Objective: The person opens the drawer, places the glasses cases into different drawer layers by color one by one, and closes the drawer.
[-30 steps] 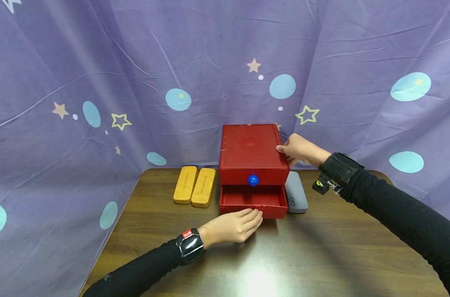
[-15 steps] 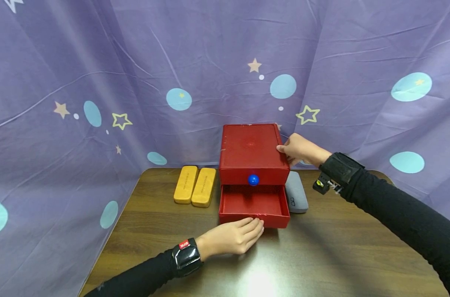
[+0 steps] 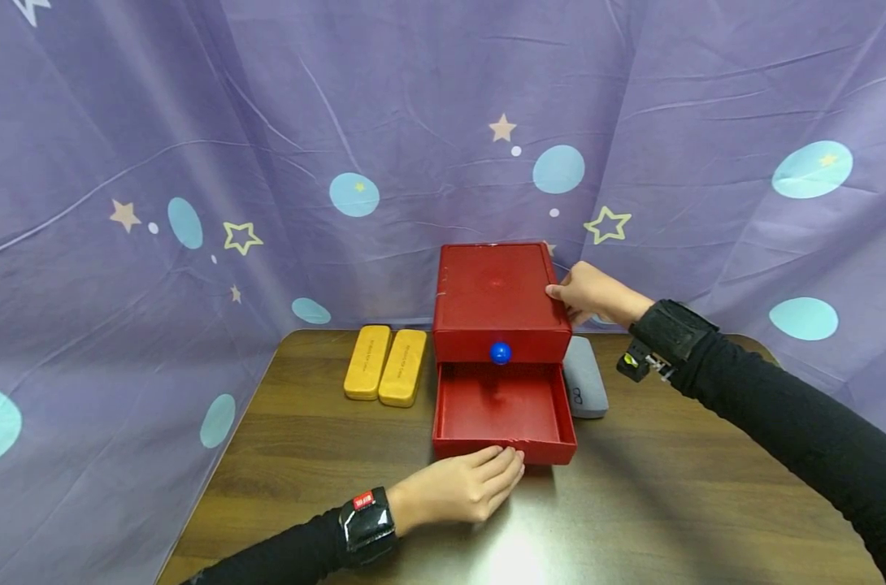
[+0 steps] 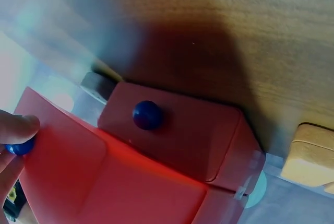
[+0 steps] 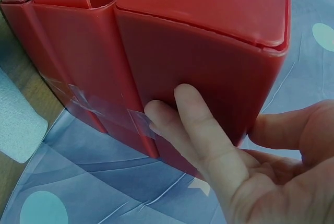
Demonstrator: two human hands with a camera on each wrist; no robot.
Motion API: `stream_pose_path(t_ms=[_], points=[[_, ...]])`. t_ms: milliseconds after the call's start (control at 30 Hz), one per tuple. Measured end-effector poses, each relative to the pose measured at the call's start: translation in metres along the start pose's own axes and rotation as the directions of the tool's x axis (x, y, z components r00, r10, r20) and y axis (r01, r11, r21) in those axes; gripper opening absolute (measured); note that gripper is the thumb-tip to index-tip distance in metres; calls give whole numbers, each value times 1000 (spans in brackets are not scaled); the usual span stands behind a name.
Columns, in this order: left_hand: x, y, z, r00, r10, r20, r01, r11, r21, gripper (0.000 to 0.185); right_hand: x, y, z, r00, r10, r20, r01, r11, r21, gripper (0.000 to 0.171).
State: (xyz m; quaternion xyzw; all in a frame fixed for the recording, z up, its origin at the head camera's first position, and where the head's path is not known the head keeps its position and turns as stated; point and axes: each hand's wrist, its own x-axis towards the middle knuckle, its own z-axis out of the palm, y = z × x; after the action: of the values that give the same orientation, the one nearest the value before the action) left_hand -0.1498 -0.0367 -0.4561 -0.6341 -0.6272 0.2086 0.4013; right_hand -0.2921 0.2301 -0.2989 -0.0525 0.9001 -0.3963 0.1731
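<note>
Red two-drawer box [image 3: 496,296] sits at the back edge of the desk [image 3: 662,504], mid-width. Lower drawer [image 3: 503,414] is pulled well out toward the near edge and looks empty; upper drawer is shut, blue knob [image 3: 499,353] showing.

Left hand [image 3: 461,487] is at the lower drawer's front panel, fingertips [image 4: 18,129] pinching that drawer's small blue knob [image 4: 21,147]; the head view hides the knob behind the hand. Right hand [image 3: 589,294] is braced on the box's right rear corner: fingers [image 5: 195,125] flat against the side wall, thumb round the back, bracing rather than clamping.

Two yellow cases [image 3: 384,366] lie side by side left of the box, a grey case [image 3: 584,378] just beside its right wall.

Risks as I read them:
- drawer looks near the end of its travel; more pull could bring it right out and drop the front edge onto the desk
- the knob pinch is small; a slip means a jerk
- if the right hand's brace eases, the whole box may slide forward or nudge the grey case
</note>
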Motion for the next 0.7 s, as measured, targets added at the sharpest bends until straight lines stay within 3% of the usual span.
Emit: stream_pose_path(t_ms=[500,700], points=[[3,6,-17,1000,-4,-13,4,1000,-5,52,3,3,1,1000,-1,-13,0,1000,-10,42],[7,-6,-34,1000,-11,-23,11,1000,4,44,2,3,2,1000,3,-14,-3,1000,3,43]])
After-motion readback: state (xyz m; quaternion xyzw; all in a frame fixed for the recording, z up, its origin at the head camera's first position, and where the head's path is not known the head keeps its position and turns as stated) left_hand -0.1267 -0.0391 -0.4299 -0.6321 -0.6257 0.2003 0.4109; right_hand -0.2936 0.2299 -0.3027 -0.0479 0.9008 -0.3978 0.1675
